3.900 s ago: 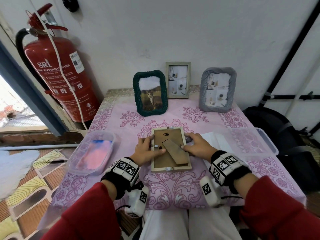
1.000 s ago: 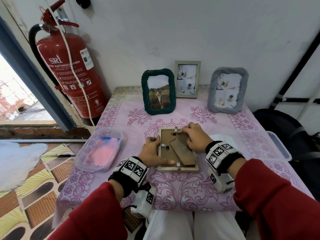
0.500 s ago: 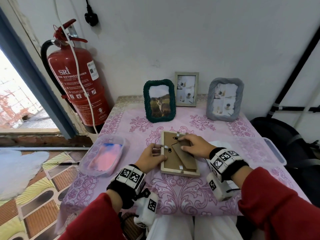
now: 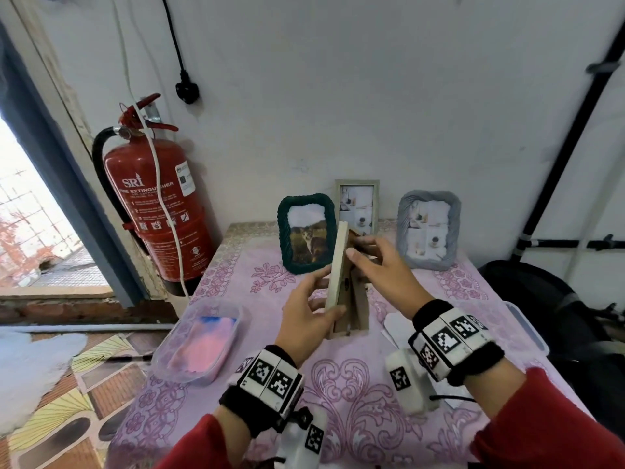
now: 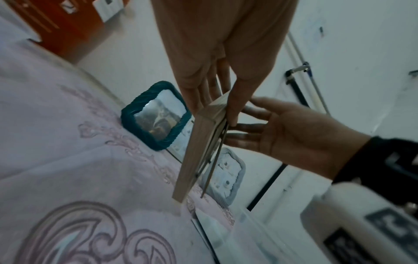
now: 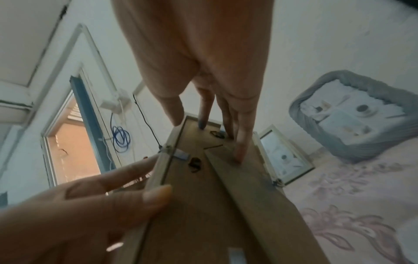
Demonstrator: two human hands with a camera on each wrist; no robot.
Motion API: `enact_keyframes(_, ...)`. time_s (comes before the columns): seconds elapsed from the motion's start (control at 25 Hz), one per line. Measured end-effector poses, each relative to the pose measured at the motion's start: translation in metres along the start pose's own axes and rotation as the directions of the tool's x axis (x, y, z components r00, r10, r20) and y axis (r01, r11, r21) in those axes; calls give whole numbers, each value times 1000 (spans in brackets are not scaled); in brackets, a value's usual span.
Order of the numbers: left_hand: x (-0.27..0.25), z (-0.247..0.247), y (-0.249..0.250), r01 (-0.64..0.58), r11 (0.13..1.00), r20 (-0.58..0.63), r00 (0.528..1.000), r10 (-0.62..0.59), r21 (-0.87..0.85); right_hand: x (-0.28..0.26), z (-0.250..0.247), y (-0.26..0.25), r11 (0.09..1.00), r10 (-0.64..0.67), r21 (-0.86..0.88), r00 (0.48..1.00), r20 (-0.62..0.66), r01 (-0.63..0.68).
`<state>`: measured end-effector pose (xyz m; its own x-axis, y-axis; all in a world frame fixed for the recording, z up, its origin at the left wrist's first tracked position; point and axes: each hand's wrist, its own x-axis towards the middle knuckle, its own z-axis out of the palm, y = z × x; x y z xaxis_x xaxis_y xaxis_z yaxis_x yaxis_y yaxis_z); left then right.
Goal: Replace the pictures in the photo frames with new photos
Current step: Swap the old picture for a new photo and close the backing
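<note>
A light wooden photo frame [image 4: 338,265] stands on its lower edge on the pink tablecloth [image 4: 338,384], edge-on to me, its brown back and stand leg [image 4: 359,304] facing right. My left hand [image 4: 325,296] grips its left side, thumb on the back [image 6: 203,205] and fingers across the front. My right hand [image 4: 364,257] lays straight fingers [image 6: 239,151] on the upper back, thumb at the top edge. In the left wrist view the frame [image 5: 199,146] touches the cloth at one corner. The picture side is hidden.
Against the wall stand a green frame [image 4: 306,233] with a cat photo, a small wooden frame [image 4: 356,206] and a grey frame [image 4: 429,229]. A plastic tub [image 4: 199,340] sits left, a clear lid [image 4: 527,330] and papers [image 4: 395,330] right. A fire extinguisher [image 4: 159,211] stands left of the table.
The wooden frame lay face down on the cloth; now it is tipped up onto its edge. My left hand moved from the side rail to a grip around it, and my head rose.
</note>
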<state>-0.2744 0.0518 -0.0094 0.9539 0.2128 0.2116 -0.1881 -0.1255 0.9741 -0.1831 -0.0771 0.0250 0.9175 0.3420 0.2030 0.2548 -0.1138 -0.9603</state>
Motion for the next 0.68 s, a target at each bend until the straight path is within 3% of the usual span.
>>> enact_keyframes(0.16, -2, 9, 8, -150, 984, 26, 989, 149, 92, -3, -5, -19, 987, -39, 154, 998, -56, 47)
enact_keyframes(0.32, -2, 16, 10, -217, 966, 20, 976, 216, 141, -8, -8, -25, 972, -70, 217, 995, -74, 84)
enact_keyframes(0.56, 1, 18, 11, -309, 920, 199, 943, 265, 242, -13, -21, -24, 965, -55, 244, 983, -178, 98)
enact_keyframes(0.68, 10, 12, 6, -268, 875, 1, 956, 292, 403, -13, -26, -21, 950, -28, 302, 984, -178, 82)
